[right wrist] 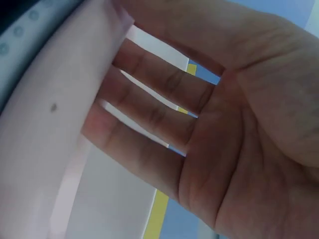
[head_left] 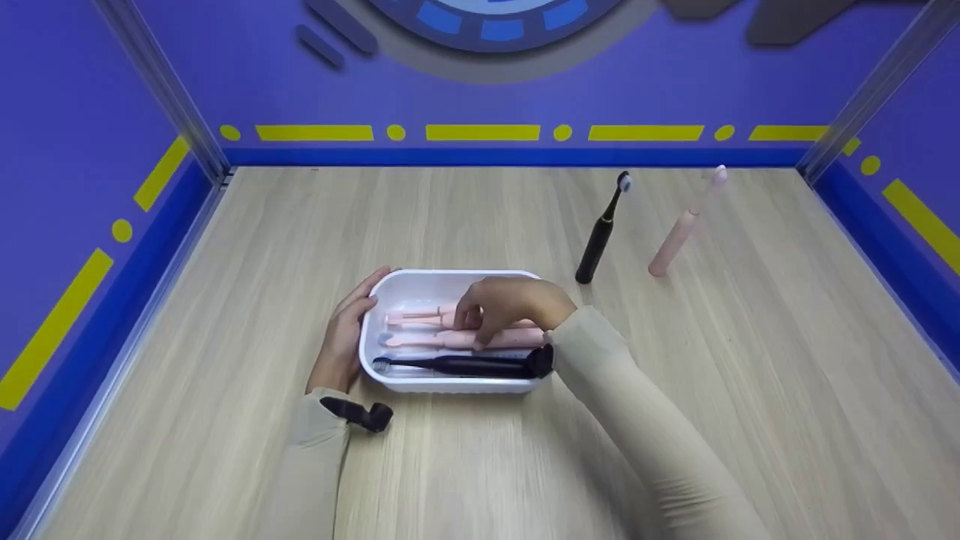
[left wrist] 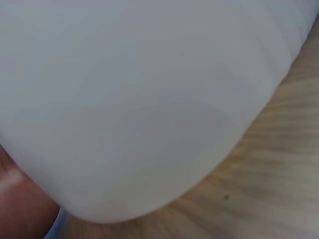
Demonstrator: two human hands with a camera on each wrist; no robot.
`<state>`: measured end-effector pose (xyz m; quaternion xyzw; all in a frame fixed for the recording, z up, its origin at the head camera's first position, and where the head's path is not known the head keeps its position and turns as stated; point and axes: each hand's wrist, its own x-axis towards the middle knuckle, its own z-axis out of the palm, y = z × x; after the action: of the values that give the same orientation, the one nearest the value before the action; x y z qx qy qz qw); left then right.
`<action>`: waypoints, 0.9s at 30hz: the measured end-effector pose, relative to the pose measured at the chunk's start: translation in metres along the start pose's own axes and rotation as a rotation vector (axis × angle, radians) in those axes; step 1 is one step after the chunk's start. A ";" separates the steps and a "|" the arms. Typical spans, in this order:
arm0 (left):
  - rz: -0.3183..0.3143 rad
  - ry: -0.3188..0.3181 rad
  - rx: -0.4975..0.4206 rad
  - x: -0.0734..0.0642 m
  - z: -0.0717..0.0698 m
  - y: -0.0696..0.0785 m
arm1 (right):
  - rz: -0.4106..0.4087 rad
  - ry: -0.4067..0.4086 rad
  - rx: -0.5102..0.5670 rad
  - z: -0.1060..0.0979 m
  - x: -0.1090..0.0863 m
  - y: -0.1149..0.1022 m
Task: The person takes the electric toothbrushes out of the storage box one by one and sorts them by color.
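A white plastic basket (head_left: 450, 385) sits on the table with several electric toothbrushes lying in it. My left hand (head_left: 341, 337) grips its left end, thumb at the rim and fingers round the far left corner; in the left wrist view the basket's white wall (left wrist: 149, 109) fills most of the picture. Inside the basket, my right hand (head_left: 510, 304) pinches the handle of a pink toothbrush (head_left: 450, 340) between thumb and fingertips. That handle (right wrist: 45, 129) shows close up in the right wrist view. Behind it lies more pink (head_left: 416, 321), partly covered by the hand, and a black toothbrush (head_left: 472, 366) lies along the front.
To the right of the basket, a black toothbrush (head_left: 595, 251) and a pink toothbrush (head_left: 673, 244) stand upright on the wooden table (head_left: 450, 217). Blue-purple panels (head_left: 480, 105) with yellow marks enclose the table at the back and both sides.
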<state>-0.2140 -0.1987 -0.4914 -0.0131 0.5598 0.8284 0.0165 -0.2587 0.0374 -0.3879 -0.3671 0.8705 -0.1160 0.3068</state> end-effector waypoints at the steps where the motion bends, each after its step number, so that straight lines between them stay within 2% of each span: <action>1: -0.001 0.002 -0.001 0.000 0.000 0.000 | -0.001 0.000 0.000 0.000 0.000 0.000; 18: -0.036 0.017 0.005 -0.001 0.000 0.002 | 0.041 -0.018 -0.036 0.003 0.004 -0.007; 27: -0.010 0.013 0.002 0.000 0.001 0.001 | 0.075 -0.022 0.033 0.004 0.001 -0.006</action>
<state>-0.2139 -0.1984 -0.4904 -0.0213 0.5608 0.8275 0.0171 -0.2532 0.0327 -0.3891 -0.3302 0.8781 -0.1146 0.3266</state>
